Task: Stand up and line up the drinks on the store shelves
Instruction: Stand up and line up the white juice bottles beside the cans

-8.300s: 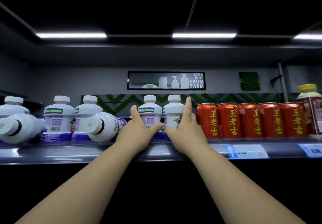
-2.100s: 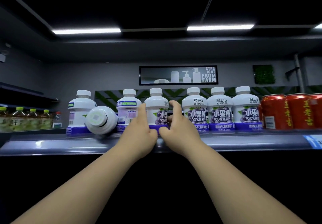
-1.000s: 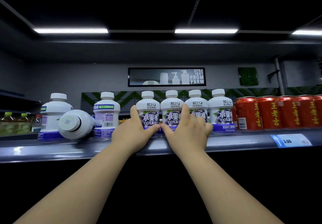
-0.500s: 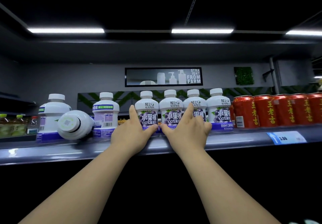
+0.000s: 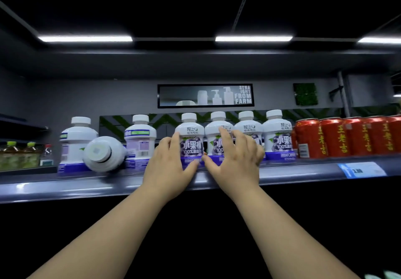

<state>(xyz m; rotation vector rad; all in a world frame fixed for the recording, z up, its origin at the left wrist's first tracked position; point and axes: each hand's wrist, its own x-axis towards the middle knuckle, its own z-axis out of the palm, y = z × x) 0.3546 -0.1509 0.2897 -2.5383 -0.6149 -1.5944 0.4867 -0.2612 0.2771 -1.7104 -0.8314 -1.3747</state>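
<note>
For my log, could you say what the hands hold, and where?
Nothing looks gripped: left hand touches a white juice bottle, left side; right hand the next bottle, front.

Both bare forearms reach up and forward from the lower corners, drawing closer toward the middle. The left hand (image 5: 171, 168) shows its back, fingers fairly straight and pointing up, thumb stretched out to the right. The right hand (image 5: 236, 161) is just beside it, fingers spread and slightly bent, thumb stretched left. The two thumb tips come close together; whether they touch cannot be told.
</note>
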